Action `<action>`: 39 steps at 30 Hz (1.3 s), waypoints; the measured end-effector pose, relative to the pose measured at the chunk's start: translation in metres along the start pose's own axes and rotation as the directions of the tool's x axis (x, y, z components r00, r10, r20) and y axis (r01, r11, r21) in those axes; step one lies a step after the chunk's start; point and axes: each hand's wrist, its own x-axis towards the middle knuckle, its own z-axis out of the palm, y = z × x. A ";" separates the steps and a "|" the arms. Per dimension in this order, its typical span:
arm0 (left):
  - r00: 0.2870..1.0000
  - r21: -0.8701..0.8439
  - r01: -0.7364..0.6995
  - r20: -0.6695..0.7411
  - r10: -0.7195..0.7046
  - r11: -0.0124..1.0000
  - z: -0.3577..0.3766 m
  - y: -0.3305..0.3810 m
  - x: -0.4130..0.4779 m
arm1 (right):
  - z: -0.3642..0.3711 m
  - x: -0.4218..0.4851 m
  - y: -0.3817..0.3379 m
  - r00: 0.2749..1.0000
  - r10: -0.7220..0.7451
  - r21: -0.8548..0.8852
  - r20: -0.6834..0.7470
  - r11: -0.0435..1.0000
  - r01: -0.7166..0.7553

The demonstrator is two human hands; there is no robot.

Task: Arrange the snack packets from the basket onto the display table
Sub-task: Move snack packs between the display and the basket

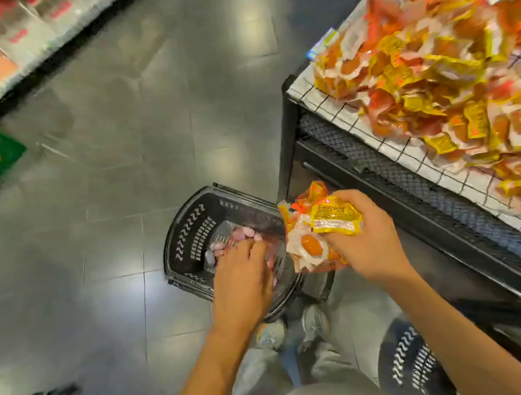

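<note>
We count two black baskets (185, 235), two bare hands (242, 280), one display table (362, 130) and snack packets (422, 74) beyond counting.

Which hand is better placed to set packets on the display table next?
Right. The right hand already grips a bunch of yellow-and-orange plastic snack packets beside the white wire-gridded display table; the left hand is down in the black plastic basket.

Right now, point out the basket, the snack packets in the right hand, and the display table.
basket (188, 231): head view, perforated left wall.
snack packets (336, 218): head view, yellow wrapper gripped by right hand (371, 244).
display table (338, 114): head view, bare white gridded top near corner.
</note>
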 end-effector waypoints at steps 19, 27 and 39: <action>0.484 -0.016 -0.869 0.186 0.855 0.495 0.019 0.242 -0.003 | -0.156 -0.268 0.049 0.449 0.302 0.266 -0.841 0.953 -0.143; 0.203 -0.087 -0.968 0.274 0.940 0.234 0.090 0.388 -0.089 | -0.212 -0.413 0.120 0.120 0.427 0.416 -0.896 0.903 -0.103; -0.011 -0.136 -0.990 0.387 0.922 0.046 0.183 0.535 -0.197 | -0.269 -0.549 0.242 -0.132 0.533 0.549 -0.836 0.816 -0.182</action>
